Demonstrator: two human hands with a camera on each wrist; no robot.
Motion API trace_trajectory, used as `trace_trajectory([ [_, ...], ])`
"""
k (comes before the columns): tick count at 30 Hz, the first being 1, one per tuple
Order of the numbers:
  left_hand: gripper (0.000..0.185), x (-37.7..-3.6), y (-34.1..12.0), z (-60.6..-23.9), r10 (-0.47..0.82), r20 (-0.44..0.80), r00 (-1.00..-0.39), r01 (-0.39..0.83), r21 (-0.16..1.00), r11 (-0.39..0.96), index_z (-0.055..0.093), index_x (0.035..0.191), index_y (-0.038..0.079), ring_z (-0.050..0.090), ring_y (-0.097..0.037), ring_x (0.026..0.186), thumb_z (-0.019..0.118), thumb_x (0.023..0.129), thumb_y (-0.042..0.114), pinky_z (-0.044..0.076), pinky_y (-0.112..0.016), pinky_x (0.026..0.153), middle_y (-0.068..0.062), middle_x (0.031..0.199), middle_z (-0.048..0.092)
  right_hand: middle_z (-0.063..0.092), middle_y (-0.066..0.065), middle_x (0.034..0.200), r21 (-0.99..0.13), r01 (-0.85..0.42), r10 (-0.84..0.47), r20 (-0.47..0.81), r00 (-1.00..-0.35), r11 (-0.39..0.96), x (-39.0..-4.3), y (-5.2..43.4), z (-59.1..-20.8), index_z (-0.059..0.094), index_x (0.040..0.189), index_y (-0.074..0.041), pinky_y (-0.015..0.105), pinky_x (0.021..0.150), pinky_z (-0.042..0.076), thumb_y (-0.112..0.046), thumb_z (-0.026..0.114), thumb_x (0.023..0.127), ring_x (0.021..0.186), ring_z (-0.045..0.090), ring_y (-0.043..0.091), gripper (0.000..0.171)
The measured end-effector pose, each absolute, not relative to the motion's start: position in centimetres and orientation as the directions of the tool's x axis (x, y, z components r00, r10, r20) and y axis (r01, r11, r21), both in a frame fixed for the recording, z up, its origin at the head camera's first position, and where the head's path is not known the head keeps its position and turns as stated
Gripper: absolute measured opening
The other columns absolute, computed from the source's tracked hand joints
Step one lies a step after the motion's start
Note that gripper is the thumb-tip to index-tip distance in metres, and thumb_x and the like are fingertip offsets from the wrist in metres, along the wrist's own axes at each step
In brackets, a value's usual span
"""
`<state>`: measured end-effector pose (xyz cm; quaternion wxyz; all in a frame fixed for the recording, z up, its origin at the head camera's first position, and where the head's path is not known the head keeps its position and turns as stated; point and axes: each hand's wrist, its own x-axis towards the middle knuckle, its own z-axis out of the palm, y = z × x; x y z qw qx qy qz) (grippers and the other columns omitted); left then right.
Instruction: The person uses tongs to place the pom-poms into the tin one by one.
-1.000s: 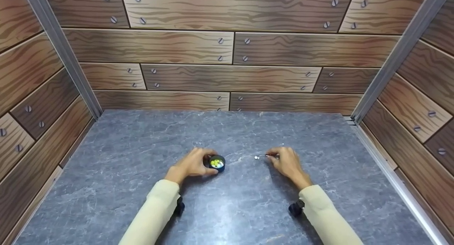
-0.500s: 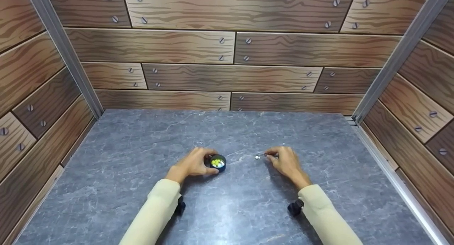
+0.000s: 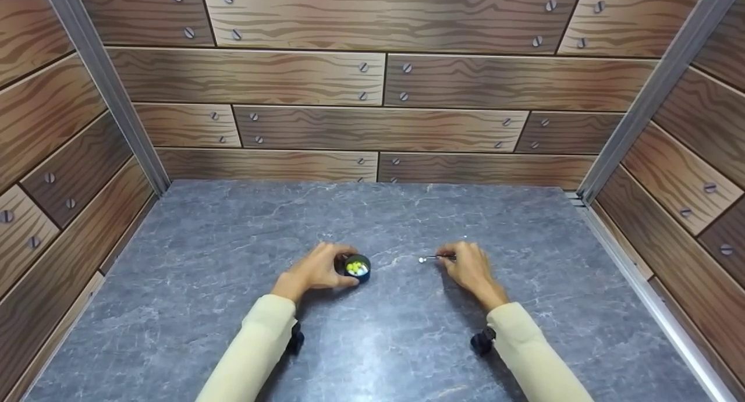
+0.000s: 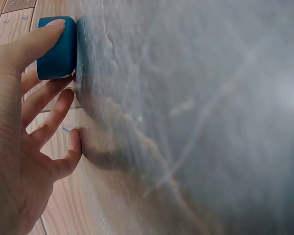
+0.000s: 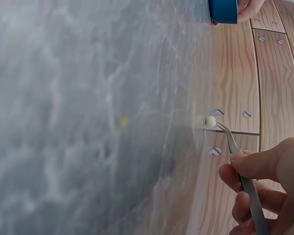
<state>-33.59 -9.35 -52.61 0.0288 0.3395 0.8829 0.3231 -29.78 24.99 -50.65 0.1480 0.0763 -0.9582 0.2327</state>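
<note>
My left hand (image 3: 319, 268) holds a small round blue container (image 4: 59, 51) between thumb and fingers, and the container stands upright on the table. Inside it lie several yellow and whitish beads (image 3: 356, 267), seen from above in the head view. To the right, my right hand (image 3: 471, 269) pinches a pair of metal tweezers (image 5: 251, 191), their bent tips pointing left. At those tips a small white bead (image 5: 211, 121) sits on the tabletop. Whether the tips touch the bead I cannot tell.
The grey marbled tabletop (image 3: 372, 216) spreads around both hands. Wood-patterned walls (image 3: 326, 76) enclose it at the back and sides, with metal posts (image 3: 640, 99) at the corners. Dark wrist cameras (image 3: 483, 341) hang beneath the sleeves.
The tweezer tips have dipped slightly toward the near side, beside the white bead. My left hand and the container have stayed in place.
</note>
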Motion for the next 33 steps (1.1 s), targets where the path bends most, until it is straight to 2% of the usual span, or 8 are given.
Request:
trace_trajectory([
  [5,0.053,-33.7,-9.3,-52.7,0.623,0.182,-0.76,0.592,0.59,0.549,0.071,0.124,0.009,0.071,-0.022,0.099,0.087,0.078,0.032,0.059,-0.041,0.089,-0.007,0.111,0.077,0.081,0.009,0.095,-0.438,-0.201,-0.06,0.314,-0.948,0.876,-29.6,24.9,-50.4,0.083,0.093,-0.013,0.054,0.072,0.056,-0.009,0.077,0.086,0.09,0.076,0.034,0.01],
  [17,0.054,-33.5,-9.4,-52.8,0.618,0.184,-0.765,0.585,0.6,0.546,0.071,0.124,0.008,0.072,-0.024,0.1,0.088,0.078,0.031,0.059,-0.043,0.091,-0.01,0.112,0.077,0.082,0.007,0.095,-0.467,-0.276,-0.099,0.369,-0.924,0.84,-29.4,23.6,-49.6,0.083,0.095,-0.01,0.051,0.079,0.059,-0.009,0.079,0.086,0.089,0.078,0.03,0.009],
  [28,0.055,-33.5,-9.4,-52.6,0.61,0.16,-0.776,0.567,0.601,0.563,0.07,0.126,0.01,0.072,-0.025,0.106,0.087,0.079,0.033,0.058,-0.044,0.096,-0.009,0.116,0.077,0.081,0.006,0.089,-0.487,-0.335,-0.125,0.414,-0.902,0.807,-29.1,21.5,-49.4,0.084,0.089,-0.012,0.047,0.073,0.059,-0.006,0.08,0.084,0.081,0.077,0.026,0.009],
  [33,0.056,-33.7,-9.3,-52.6,0.613,0.158,-0.774,0.574,0.584,0.574,0.07,0.126,0.009,0.071,-0.022,0.104,0.087,0.079,0.033,0.058,-0.041,0.094,-0.008,0.114,0.077,0.081,0.007,0.089,-0.494,-0.366,-0.145,0.428,-0.892,0.789,-29.0,20.7,-49.2,0.083,0.09,-0.01,0.048,0.072,0.06,-0.005,0.08,0.084,0.08,0.077,0.026,0.008],
])
